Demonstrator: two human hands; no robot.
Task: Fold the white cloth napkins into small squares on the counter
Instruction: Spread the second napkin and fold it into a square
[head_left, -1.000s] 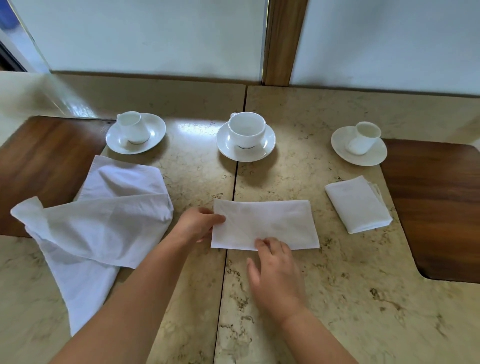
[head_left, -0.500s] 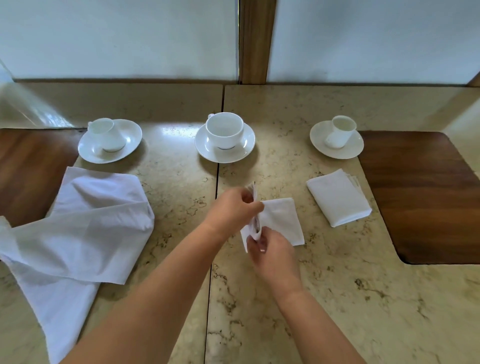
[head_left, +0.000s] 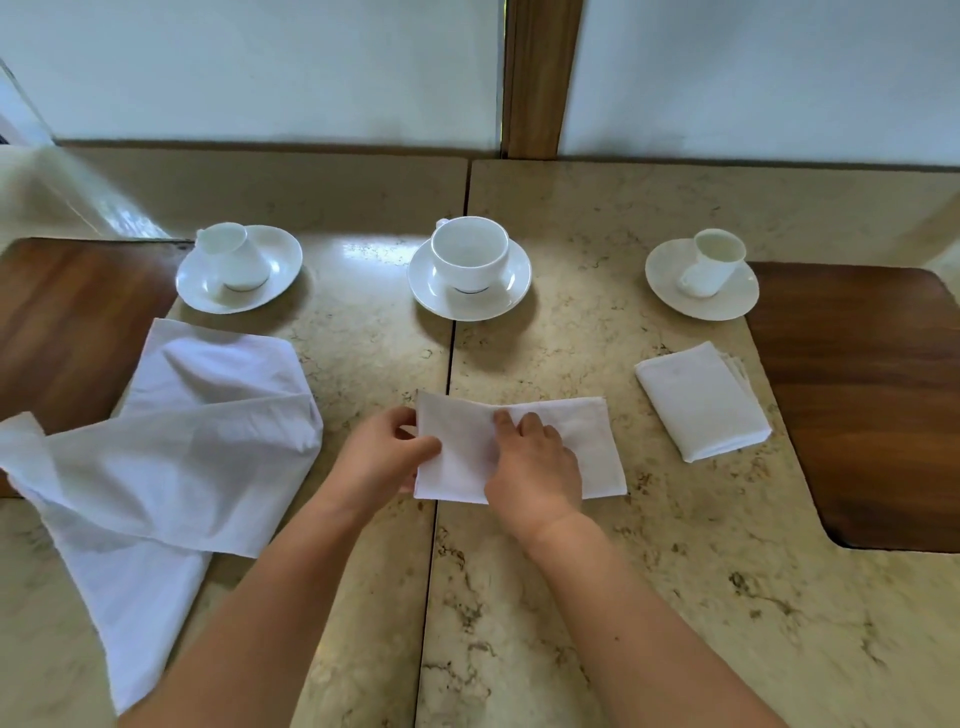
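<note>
A white napkin (head_left: 587, 452) lies flat on the marble counter (head_left: 571, 623) as a wide rectangle, straight in front of me. My left hand (head_left: 384, 452) pinches its left edge, thumb on top. My right hand (head_left: 535, 467) presses its fingertips down on the napkin's middle. To the right rests a finished folded napkin (head_left: 701, 402), a small square set at an angle. Loose unfolded white cloths (head_left: 208, 441) are heaped at the left, partly over the counter's front.
Three white cups on saucers stand in a row behind the napkins: left (head_left: 239, 260), middle (head_left: 470, 257), right (head_left: 711, 262). Dark wooden insets lie at the far left (head_left: 62, 322) and right (head_left: 857, 405). A wall closes the back.
Half a second ago my left hand held the napkin's left end raised over the middle. Now the napkin lies flat and wide again, with my left hand back at its left edge.
</note>
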